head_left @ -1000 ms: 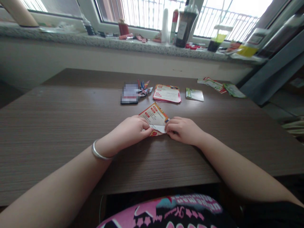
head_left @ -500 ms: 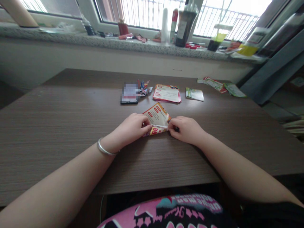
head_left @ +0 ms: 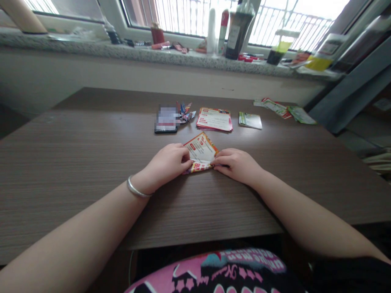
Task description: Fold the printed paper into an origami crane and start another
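Note:
A printed paper sheet (head_left: pixel 202 149) lies on the brown table in front of me, its near edge folded up so a strip with red and yellow print shows. My left hand (head_left: pixel 174 160) pinches the left end of that fold, fingers closed, a silver bangle at the wrist. At the right end, my right hand (head_left: pixel 232 163) has its fingers closed on the fold. Just beyond the sheet sits a stack of printed sheets (head_left: pixel 214 119). Left of the stack are a folded paper piece (head_left: pixel 186 114) with pointed ends and a phone (head_left: pixel 166 120), its screen blurred out.
A small pile of cards (head_left: pixel 250 121) sits right of the stack, with several leaflets (head_left: pixel 276 108) near the table's far right corner. Bottles, including a dark pump bottle (head_left: pixel 238 36), crowd the stone windowsill (head_left: pixel 183 58). The table's near edge (head_left: pixel 201 244) is close to my body.
My right hand has slid slightly left along the fold, its fingers now flatter over the paper. The folded strip looks narrower. My left hand keeps its grip, shifted slightly.

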### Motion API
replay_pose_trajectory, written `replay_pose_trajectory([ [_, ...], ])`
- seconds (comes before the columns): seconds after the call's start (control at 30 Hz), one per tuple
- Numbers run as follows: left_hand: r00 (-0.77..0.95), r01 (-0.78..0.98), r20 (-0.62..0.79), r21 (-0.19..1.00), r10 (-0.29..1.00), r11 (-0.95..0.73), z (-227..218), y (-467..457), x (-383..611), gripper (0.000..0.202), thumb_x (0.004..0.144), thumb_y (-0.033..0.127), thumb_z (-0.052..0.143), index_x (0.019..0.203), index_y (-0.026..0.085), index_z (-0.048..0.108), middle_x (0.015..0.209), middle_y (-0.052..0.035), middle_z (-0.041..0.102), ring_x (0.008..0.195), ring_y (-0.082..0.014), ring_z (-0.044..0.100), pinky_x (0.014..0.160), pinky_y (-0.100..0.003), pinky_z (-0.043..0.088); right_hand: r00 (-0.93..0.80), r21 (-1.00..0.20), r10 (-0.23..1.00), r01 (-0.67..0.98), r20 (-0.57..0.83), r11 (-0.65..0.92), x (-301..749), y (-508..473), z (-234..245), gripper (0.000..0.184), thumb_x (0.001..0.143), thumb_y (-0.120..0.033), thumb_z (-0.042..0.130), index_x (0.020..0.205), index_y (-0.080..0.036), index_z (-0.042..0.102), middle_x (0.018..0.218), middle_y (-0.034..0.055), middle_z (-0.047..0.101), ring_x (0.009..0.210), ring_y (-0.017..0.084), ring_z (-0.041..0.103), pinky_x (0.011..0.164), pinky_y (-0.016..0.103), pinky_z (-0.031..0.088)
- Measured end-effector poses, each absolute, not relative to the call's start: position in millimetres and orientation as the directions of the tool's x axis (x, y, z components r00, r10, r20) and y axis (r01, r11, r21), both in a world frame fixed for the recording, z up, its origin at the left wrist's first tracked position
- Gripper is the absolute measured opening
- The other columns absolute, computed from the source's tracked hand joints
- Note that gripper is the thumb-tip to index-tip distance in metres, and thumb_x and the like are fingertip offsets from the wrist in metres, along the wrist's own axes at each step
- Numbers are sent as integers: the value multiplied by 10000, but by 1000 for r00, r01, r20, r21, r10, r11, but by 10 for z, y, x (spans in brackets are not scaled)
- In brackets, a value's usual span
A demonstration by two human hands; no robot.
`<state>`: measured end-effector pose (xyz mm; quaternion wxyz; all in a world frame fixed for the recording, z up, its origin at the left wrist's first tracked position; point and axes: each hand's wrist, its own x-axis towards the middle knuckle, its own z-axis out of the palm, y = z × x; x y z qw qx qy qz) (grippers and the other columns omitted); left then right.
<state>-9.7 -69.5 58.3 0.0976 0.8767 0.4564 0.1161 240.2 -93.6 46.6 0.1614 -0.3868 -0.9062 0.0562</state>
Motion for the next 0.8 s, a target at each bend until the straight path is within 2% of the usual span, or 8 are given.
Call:
replay_pose_trajectory([
  [0.3, 542, 774, 102, 326, 834, -543, 572, -682, -114, 233, 828, 345, 563, 661, 185, 596, 754, -37, 600, 726, -181, 563, 650, -297, 425, -652, -205, 717, 688, 247, 696, 2396, -923, 435, 223, 930, -305, 557, 1007, -248, 758, 1027, 60, 706, 936, 195, 620, 825, 327, 475],
  [0.5, 498, 785, 102, 369, 861, -498, 544, -689, -122, 241, 825, 369, 573, 694, 181, 647, 867, -52, 585, 757, -173, 566, 718, -299, 471, -651, -190, 722, 697, 237, 691, 2390, -926, 435, 230, 932, -309, 552, 1032, -261, 754, 1021, 54, 705, 939, 191, 617, 818, 320, 473],
  [0.8, 526, 786, 169, 279, 834, -552, 509, -649, -127, 240, 842, 347, 544, 696, 175, 626, 791, -55, 588, 721, -173, 556, 676, -297, 450, -642, -122, 721, 719, 261, 684, 2370, -925, 411, 242, 937, -321, 537, 1039, -263, 749, 1018, 53, 705, 917, 199, 608, 768, 318, 465],
])
